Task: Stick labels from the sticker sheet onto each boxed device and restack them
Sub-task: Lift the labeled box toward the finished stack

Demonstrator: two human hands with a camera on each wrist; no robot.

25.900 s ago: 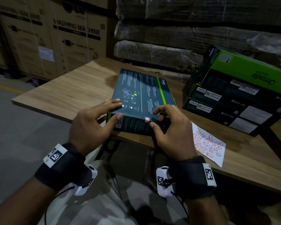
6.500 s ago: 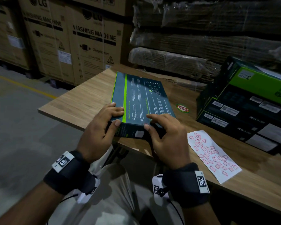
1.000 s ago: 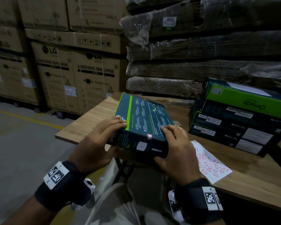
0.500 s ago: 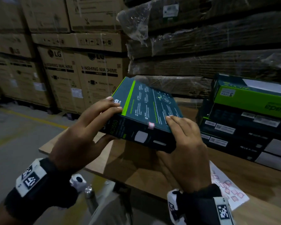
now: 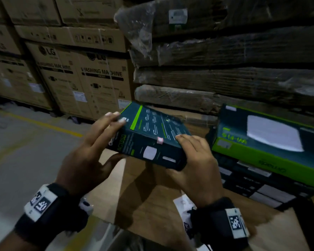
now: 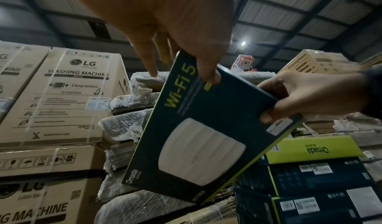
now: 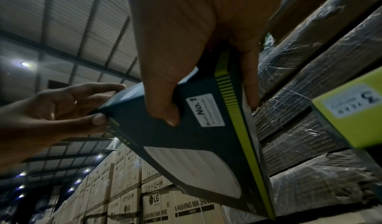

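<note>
Stacked device boxes right of the lifted box; washing-machine cartons behind.

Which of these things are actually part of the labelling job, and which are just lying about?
Part of the job:
held box, in left hand and right hand
pink label
box stack
sticker sheet

Just there:
washing machine cartons
wrapped bundles
</note>
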